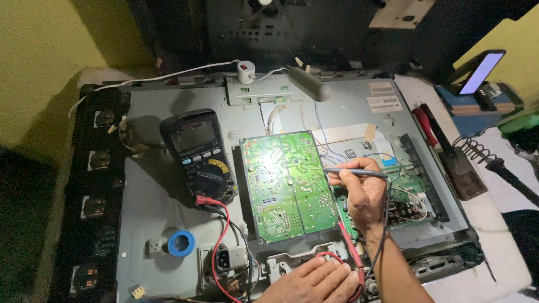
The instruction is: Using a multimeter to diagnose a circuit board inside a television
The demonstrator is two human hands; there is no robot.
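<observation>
Hands probing a green circuit board (289,185) with multimeter leads, on the metal back of an opened flat screen.

Right hand (362,191), just right of the board, is closed in a pen grip on a black probe (353,172) whose tip points left to the board's right edge. Left hand (314,280), below the board, lies mostly flat, fingers loosely curled, with the red probe (351,247) running under it up toward the board's lower right corner; whether it grips that probe cannot be told. A dark multimeter (199,154) lies just left of the board, red and black leads plugged in at its bottom. A blue tape roll (181,243) sits below and left. Probing well likely means steady tips on single solder points, without bridging neighbours.
</observation>
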